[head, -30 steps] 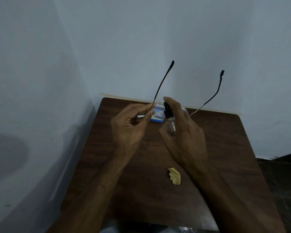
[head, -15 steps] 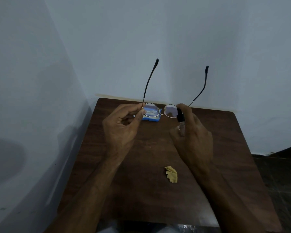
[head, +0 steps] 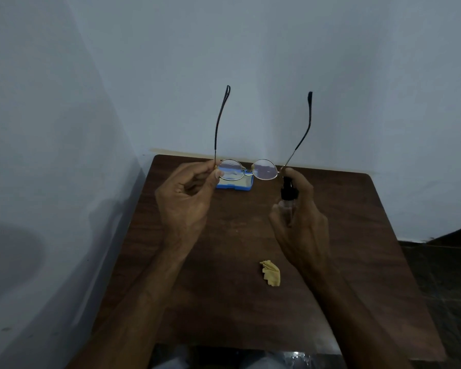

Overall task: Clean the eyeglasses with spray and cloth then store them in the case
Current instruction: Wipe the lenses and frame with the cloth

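Note:
My left hand (head: 186,198) pinches the left hinge of thin gold-rimmed eyeglasses (head: 262,169), held above the table with both dark temple arms pointing up toward the wall. My right hand (head: 301,222) grips a small clear spray bottle (head: 288,198) with a black pump top, its index finger resting on the top just beside the right lens. A crumpled yellow cloth (head: 271,272) lies on the table between my forearms. A blue case (head: 234,183) sits on the table behind the glasses, partly seen through the left lens.
The dark wooden table (head: 357,262) stands in a corner, with pale walls close on the left and behind it. A dark floor shows past the table's right edge.
My right hand with the spray bottle moved right, from in front of the lenses to beside the right lens. The temple arms swung more upright as the glasses turned to face me.

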The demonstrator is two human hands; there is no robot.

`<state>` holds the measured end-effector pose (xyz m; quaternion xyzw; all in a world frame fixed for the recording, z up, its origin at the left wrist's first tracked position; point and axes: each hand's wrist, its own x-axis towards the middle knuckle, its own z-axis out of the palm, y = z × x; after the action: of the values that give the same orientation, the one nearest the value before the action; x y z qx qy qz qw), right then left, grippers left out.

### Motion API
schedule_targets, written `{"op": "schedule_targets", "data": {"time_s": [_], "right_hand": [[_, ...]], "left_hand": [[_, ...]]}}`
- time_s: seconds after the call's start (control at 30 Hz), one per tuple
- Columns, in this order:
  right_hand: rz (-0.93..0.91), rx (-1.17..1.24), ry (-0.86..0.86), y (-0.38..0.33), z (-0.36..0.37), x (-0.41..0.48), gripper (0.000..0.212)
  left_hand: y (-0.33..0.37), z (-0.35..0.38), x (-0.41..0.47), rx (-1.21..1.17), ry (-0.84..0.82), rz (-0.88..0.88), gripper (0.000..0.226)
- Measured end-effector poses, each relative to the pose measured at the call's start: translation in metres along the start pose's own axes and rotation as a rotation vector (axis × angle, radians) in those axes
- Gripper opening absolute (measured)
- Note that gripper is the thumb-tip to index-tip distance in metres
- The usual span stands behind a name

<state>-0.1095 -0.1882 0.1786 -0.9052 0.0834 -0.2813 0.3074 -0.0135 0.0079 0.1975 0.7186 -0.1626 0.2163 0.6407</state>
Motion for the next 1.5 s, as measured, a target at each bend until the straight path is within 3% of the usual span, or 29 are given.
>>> {"op": "schedule_targets", "data": {"time_s": [0.13,0.3,0.57,0.8,0.9,1.03,1.1,1.23,1.5], "right_hand": [[0.1,0.027,0.011,0.035,0.008,-0.011,0.075],[0.325,0.045,-0.013,0.108,0.024,-0.04,0.043],[0.621,-0.011,-0.103,0.19,0.058,-0.089,0.045],[0.634,0.007,-0.117,0.195,0.062,-0.094,0.049],[0.637,0.051,-0.137,0.193,0.06,-0.1,0.061],[0.833,0.142,-0.106,0.195,0.062,-0.123,0.08],[0.936,0.064,-0.076,0.176,0.062,-0.14,0.065],[0.898,-0.081,-0.13,0.15,0.072,-0.161,0.02],[0.81,-0.174,-0.506,0.153,0.102,-0.128,0.03]], "left_hand": [[0.0,0.001,0.0,0.013,0.009,0.001,0.029],[0.002,0.002,-0.004,0.042,-0.019,0.036,0.028],[0.003,0.004,-0.009,0.056,-0.045,0.026,0.034],[-0.003,0.009,-0.013,0.087,-0.04,0.013,0.022],[-0.002,0.012,-0.015,0.066,-0.053,0.012,0.022],[-0.001,0.016,-0.015,0.042,-0.075,0.014,0.023],[0.0,0.018,-0.017,0.027,-0.078,0.009,0.021],[-0.002,0.023,-0.019,0.013,-0.085,0.015,0.019],[-0.004,0.027,-0.025,-0.03,-0.116,-0.007,0.021]]}}
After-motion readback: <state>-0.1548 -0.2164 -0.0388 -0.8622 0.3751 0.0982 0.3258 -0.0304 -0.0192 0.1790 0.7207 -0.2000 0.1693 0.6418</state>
